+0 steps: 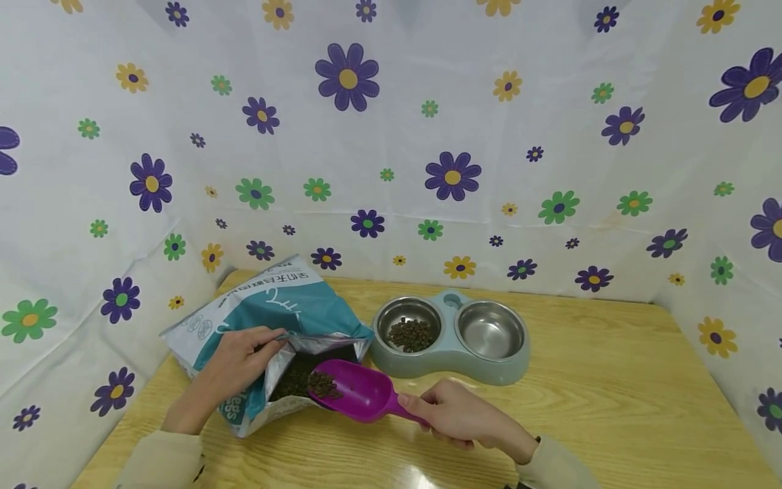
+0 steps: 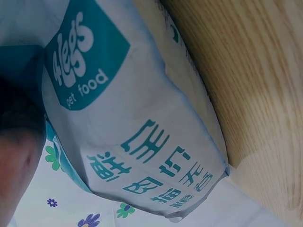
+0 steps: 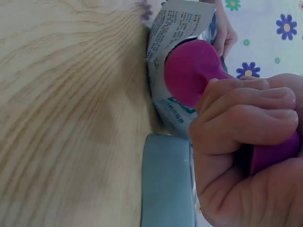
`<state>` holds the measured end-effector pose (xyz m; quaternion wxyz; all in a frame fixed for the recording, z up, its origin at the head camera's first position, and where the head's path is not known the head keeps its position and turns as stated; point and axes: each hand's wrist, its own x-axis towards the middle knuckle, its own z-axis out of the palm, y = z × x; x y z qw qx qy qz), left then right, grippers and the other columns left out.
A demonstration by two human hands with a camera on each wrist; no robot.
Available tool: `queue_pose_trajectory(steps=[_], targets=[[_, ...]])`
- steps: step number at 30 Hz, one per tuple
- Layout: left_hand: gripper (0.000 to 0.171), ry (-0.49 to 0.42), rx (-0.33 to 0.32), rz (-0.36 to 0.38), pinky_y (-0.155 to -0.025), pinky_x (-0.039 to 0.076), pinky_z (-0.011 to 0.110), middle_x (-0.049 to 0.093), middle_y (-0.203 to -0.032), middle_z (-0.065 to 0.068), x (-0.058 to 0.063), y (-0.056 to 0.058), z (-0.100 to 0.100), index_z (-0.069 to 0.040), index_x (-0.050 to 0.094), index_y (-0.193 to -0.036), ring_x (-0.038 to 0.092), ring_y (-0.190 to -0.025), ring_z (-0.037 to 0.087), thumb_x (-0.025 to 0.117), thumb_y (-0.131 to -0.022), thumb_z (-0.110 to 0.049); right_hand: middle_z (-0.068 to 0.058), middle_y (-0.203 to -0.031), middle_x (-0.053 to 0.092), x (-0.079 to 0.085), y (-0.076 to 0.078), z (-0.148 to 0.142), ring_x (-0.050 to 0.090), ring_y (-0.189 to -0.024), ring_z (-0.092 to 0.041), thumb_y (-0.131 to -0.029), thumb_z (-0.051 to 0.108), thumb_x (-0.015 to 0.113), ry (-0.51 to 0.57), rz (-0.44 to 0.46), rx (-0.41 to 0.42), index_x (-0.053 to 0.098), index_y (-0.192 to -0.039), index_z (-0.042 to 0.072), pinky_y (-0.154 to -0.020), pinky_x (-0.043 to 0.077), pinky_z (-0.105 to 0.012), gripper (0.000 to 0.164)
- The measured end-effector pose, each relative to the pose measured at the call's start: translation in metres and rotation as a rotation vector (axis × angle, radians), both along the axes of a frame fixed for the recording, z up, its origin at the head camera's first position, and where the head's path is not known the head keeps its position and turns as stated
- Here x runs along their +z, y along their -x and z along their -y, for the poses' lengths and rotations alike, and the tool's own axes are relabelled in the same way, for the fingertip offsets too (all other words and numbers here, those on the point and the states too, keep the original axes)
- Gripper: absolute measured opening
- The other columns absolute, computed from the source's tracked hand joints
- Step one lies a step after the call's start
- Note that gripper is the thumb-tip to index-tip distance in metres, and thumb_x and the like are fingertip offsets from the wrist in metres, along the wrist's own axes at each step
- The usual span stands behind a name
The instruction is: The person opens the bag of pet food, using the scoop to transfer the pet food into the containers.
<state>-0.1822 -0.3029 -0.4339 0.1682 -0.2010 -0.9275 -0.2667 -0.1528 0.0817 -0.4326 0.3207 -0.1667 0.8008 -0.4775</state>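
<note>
A teal and white bag of pet food (image 1: 318,299) lies on its side, its mouth turned toward the right. My left hand (image 1: 241,360) pinches the upper edge of that mouth and holds it apart; brown kibble shows inside. In my right hand (image 1: 455,411) is the handle of a magenta scoop (image 1: 366,390), fingers wrapped round it, as the right wrist view also shows. The scoop's front end is at the bag's mouth, with some kibble (image 1: 324,386) on its tip. Printed lettering covers the bag (image 2: 128,127) in the left wrist view.
Just right of the bag stands a light blue double feeder (image 1: 449,353). Kibble (image 1: 412,335) lies in its left steel bowl; the right steel bowl (image 1: 491,329) holds none. Everything stands on a wooden table (image 1: 611,380), with a flower-printed cloth (image 1: 391,136) behind and at the sides.
</note>
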Motion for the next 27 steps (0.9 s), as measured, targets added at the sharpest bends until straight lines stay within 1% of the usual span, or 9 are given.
queue_pose_trajectory(steps=[6, 9, 16, 21, 27], targets=[[0.023, 0.001, 0.005, 0.012, -0.061, 0.045, 0.022, 0.078, -0.096, 0.004, -0.001, -0.001, 0.0, -0.001, 0.078, -0.116, 0.053, -0.071, -0.004, 0.066, -0.097, -0.005, 0.006, -0.048, 0.041, -0.008, 0.0, -0.008, 0.029, -0.033, -0.005, -0.103, 0.053, 0.055, 0.077, 0.018, 0.022, 0.063, -0.082, -0.012, -0.033, 0.025, -0.021, 0.069], [0.023, -0.004, 0.007, 0.019, -0.061, 0.046, 0.022, 0.078, -0.096, 0.004, -0.001, -0.001, 0.0, -0.002, 0.078, -0.117, 0.054, -0.072, -0.004, 0.066, -0.097, -0.005, 0.006, -0.049, 0.041, -0.009, -0.001, -0.013, 0.03, -0.033, -0.004, -0.104, 0.052, 0.054, 0.114, 0.015, 0.042, 0.061, -0.086, -0.016, -0.032, 0.025, -0.02, 0.07], [0.023, 0.002, 0.008, 0.021, -0.062, 0.048, 0.022, 0.078, -0.098, 0.003, 0.0, 0.0, 0.0, -0.003, 0.078, -0.117, 0.056, -0.074, -0.003, 0.066, -0.098, -0.006, 0.005, -0.052, 0.043, -0.008, 0.001, -0.02, 0.031, -0.035, -0.004, -0.106, 0.049, 0.05, 0.186, 0.03, 0.066, 0.059, -0.088, -0.013, -0.034, 0.027, -0.021, 0.066], [0.022, 0.014, 0.011, 0.014, -0.062, 0.047, 0.022, 0.078, -0.097, 0.003, 0.0, 0.0, 0.0, -0.002, 0.078, -0.115, 0.055, -0.073, -0.004, 0.066, -0.097, -0.005, 0.005, -0.054, 0.044, -0.005, 0.003, -0.026, 0.032, -0.036, -0.005, -0.107, 0.048, 0.049, 0.198, 0.025, 0.073, 0.058, -0.093, -0.015, -0.035, 0.028, -0.021, 0.065], [0.022, 0.017, 0.009, 0.004, -0.061, 0.047, 0.022, 0.078, -0.096, 0.003, 0.001, 0.0, 0.0, -0.002, 0.078, -0.115, 0.055, -0.073, -0.004, 0.066, -0.097, -0.005, 0.005, -0.057, 0.042, 0.0, 0.009, -0.041, 0.03, -0.038, -0.005, -0.108, 0.046, 0.048, 0.179, 0.007, 0.061, 0.055, -0.085, -0.011, -0.037, 0.028, -0.021, 0.062]])
